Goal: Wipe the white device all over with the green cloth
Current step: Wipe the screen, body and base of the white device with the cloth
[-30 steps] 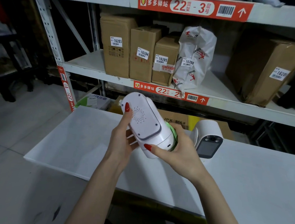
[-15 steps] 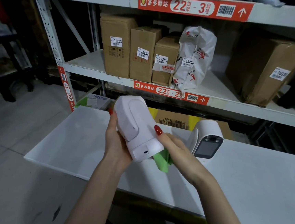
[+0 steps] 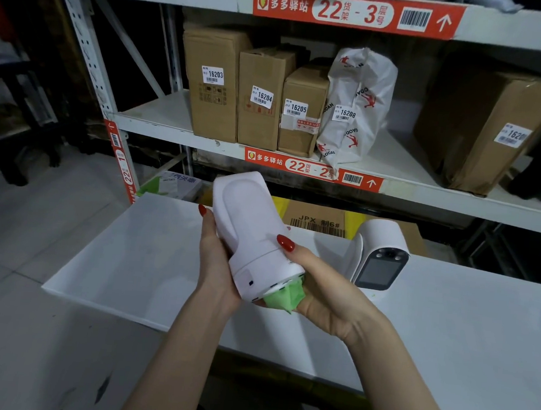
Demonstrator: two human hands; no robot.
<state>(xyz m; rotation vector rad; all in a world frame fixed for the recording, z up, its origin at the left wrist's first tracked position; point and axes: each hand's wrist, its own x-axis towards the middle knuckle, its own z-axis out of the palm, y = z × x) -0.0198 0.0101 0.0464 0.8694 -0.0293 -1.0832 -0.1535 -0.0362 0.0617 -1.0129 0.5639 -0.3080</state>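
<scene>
Above the white table (image 3: 446, 351), the left hand (image 3: 216, 265) curls around a white device (image 3: 253, 236), a smooth, rigid, likely slippery shell best gripped mid-body. The right hand (image 3: 327, 288) pinches a soft green cloth (image 3: 282, 295) against its lower end.

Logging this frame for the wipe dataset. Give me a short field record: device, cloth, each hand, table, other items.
device: white device, held tilted above the table, smooth side up
cloth: green cloth, bunched against the device's lower end
left hand: left hand grips the device's left side
right hand: right hand holds the cloth to the device, thumb on the body
table: white table
other items: second white device with a dark screen, standing on the table to the right; labelled cardboard boxes on the shelf behind
</scene>
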